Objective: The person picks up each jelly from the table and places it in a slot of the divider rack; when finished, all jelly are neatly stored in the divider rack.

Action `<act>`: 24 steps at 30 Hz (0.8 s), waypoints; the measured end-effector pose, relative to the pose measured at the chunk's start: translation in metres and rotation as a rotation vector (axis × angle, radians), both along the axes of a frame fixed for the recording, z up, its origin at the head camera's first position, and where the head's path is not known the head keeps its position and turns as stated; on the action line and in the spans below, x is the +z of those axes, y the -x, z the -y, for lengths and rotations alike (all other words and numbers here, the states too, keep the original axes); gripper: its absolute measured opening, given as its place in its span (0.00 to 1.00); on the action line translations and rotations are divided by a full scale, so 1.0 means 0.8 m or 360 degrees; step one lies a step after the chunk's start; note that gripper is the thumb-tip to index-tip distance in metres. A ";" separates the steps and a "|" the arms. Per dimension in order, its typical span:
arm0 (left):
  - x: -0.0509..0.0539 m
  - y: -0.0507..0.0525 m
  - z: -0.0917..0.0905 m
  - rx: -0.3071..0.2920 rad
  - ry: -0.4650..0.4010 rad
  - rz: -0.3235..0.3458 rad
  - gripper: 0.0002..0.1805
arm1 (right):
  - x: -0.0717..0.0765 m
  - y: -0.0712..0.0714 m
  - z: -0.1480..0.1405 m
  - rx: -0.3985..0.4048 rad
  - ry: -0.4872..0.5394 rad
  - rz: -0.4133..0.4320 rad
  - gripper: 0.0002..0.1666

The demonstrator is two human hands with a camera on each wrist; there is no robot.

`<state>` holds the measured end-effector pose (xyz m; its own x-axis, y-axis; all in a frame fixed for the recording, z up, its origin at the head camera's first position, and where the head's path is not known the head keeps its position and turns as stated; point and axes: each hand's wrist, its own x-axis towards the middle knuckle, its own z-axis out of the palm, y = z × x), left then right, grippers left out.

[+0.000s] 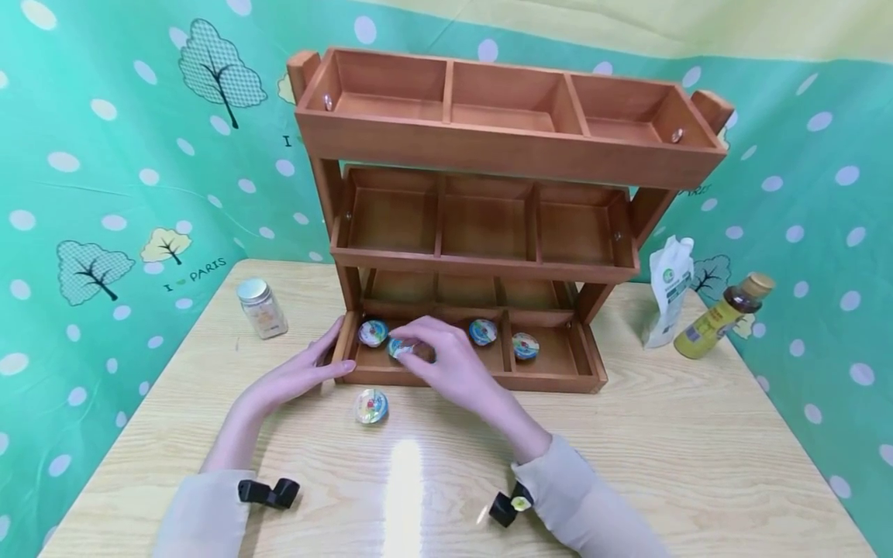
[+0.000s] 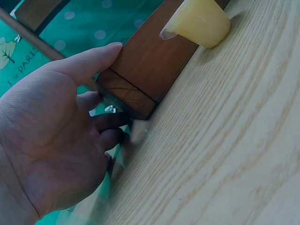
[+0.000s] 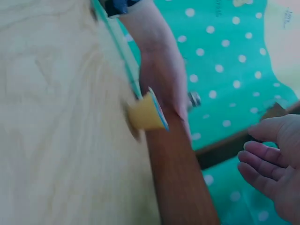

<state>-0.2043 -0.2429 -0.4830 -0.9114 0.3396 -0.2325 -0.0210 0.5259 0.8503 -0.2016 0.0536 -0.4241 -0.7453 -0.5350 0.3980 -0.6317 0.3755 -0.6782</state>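
Observation:
My right hand (image 1: 446,360) is over the bottom tray's left compartment, thumb and fingertips beside a small jelly cup (image 1: 399,348) with a printed lid. In the right wrist view, the fingers are loosely bent and I see no cup between them. Another jelly cup (image 1: 373,333) sits to its left, one (image 1: 483,332) in the middle compartment and one (image 1: 525,346) in the right. A yellow jelly cup (image 1: 371,406) stands on the table before the wooden shelf (image 1: 481,381). My left hand (image 1: 296,377) rests against the shelf's lower left end, thumb on the front corner.
Two further three-part tiers rise above, the middle (image 1: 488,265) and the top (image 1: 509,155). A lidded jar (image 1: 263,310) stands left of the shelf. On the right are a white pouch (image 1: 670,291) and a brown-capped bottle (image 1: 722,318). Polka-dot cloth (image 1: 139,209) hangs behind.

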 end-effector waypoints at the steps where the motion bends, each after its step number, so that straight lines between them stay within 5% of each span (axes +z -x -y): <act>1: 0.000 0.000 0.000 -0.0004 0.0003 0.0001 0.50 | -0.002 -0.001 0.005 0.0032 -0.0010 0.0028 0.18; 10: 0.003 0.000 0.000 -0.0017 0.0014 0.0003 0.49 | -0.018 -0.009 0.015 0.0222 -0.0236 0.0175 0.26; 24: 0.002 -0.001 0.000 -0.0028 0.0011 -0.0034 0.49 | -0.019 -0.014 0.017 0.0223 -0.0498 0.0034 0.30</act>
